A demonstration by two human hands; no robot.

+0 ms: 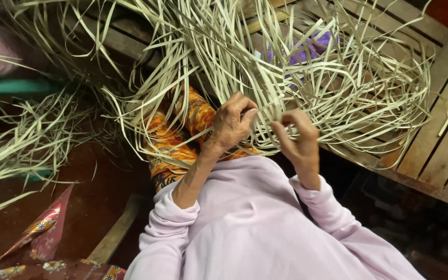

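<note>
A: Where do the strips (265, 111) that are being worked lie?

B: Just above the middle of the view, between the two hands. They are pale, flat and narrow, and they fan up and away toward twelve and one o'clock into the big loose tangle of strips (348, 83).

A: And their long axis?

B: Roughly from six up to twelve where the fingers meet them, then curling off to two o'clock over the wooden slat platform (442, 129).

A: Which hand is nearer?

B: Both touch them. The left hand (232, 124) sits at about nine o'clock from the pinched spot, fingers curled narrow around a few strips, thumb pressed on top. The right hand (299, 137) sits at about four o'clock from it, fingers bent and close together, pinching a strip at the tips. The left looks a touch closer to the crossing point.

A: What lies around them?

B: An orange patterned cloth (180, 135) under the left wrist, at seven o'clock from the strips. A purple cloth (307, 49) shows through the tangle at one o'clock. More loose strips (22, 140) trail off at nine o'clock, over the dark red floor (94, 202).
</note>
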